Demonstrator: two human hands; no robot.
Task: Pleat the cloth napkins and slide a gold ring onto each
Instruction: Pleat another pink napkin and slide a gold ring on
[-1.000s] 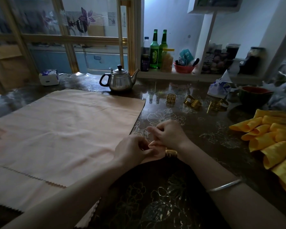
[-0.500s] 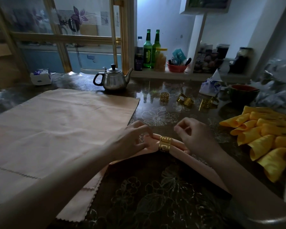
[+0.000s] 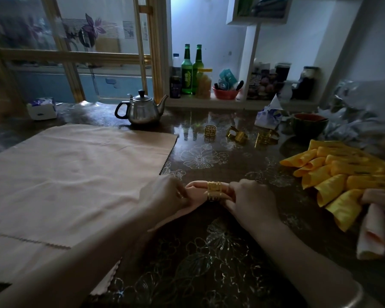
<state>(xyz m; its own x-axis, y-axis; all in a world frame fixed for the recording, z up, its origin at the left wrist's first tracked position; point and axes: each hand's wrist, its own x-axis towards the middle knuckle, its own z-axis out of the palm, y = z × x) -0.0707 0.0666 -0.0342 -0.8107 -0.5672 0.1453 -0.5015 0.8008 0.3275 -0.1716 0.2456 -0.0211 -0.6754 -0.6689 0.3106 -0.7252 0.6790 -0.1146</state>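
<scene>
Across the whole lower frame, a dark table (image 3: 209, 263) with a pale floral pattern. On its left half, flat peach cloths (image 3: 76, 174), overlapped and zigzag-edged. At right, a heap of rolled yellow napkins (image 3: 342, 181), with one rolled peach napkin (image 3: 372, 234) against its lower edge. Just below the middle of the frame, left hand (image 3: 162, 196) and right hand (image 3: 251, 201), both clenched on a pleated peach napkin (image 3: 197, 185) lying crosswise on the table: left fingers curled round the stretch left of its ring, right fingers wrapped round the stretch to the right. In the upper centre, a steel teapot (image 3: 140, 111), just beyond the flat cloths. Between the two hands, a gold ring (image 3: 214, 191) encircling the napkin, close against the right hand. Right of the teapot, three spare gold rings (image 3: 237, 135), loose on the table, well apart from the hands.
</scene>
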